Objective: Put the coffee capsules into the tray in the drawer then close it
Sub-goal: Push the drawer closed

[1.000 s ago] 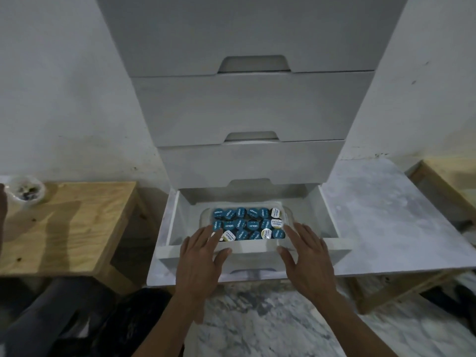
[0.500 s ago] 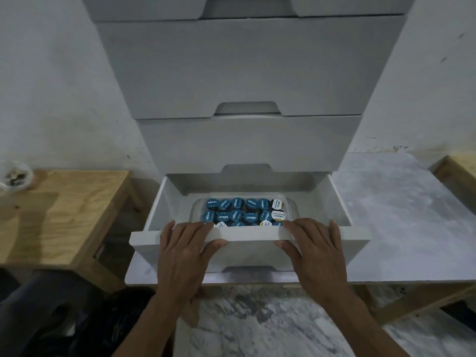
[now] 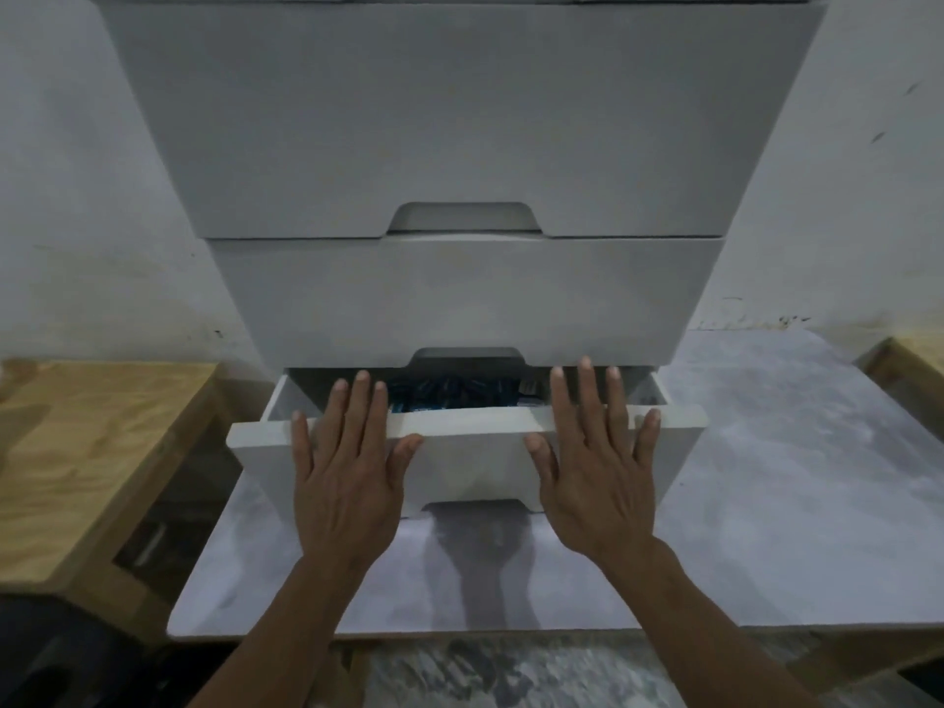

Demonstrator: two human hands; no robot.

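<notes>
**Drawer nearly home under two flat palms**

Since the earlier frames, the drawer (image 3: 467,454) has slid most of the way back into the cabinet (image 3: 459,145), and both hands have gone from lying over its top edge to pressing flat against its front panel.

Head view, the only one. The left hand (image 3: 347,477) and right hand (image 3: 595,472) lie side by side on the drawer front, fingers (image 3: 360,401) straight and spread apart, gripping nothing; the fingertips reach over the panel's top edge, the thumbs point toward each other across the bare middle of the panel. Just beyond the fingertips, between the two hands, a dark strip of blue coffee capsules (image 3: 449,393) shows in the narrow gap that remains open. They sit inside the drawer; the tray under them is too shadowed to make out. The drawer's long axis runs side to side, across the line of the fingers, while its travel runs the way the fingers point, into the cabinet. Its left corner appears to stand slightly further out than its right, though the wide lens may account for that. Below the wrists lies the pale bench (image 3: 766,503) that carries the cabinet; a wooden bench (image 3: 102,452) stands off beyond the left hand's little finger.

By my reading the capsules are loaded and the closing is under way. What remains calls for an even push from both palms, with the fingertips drawn back off the top edge before the gap shuts.
</notes>
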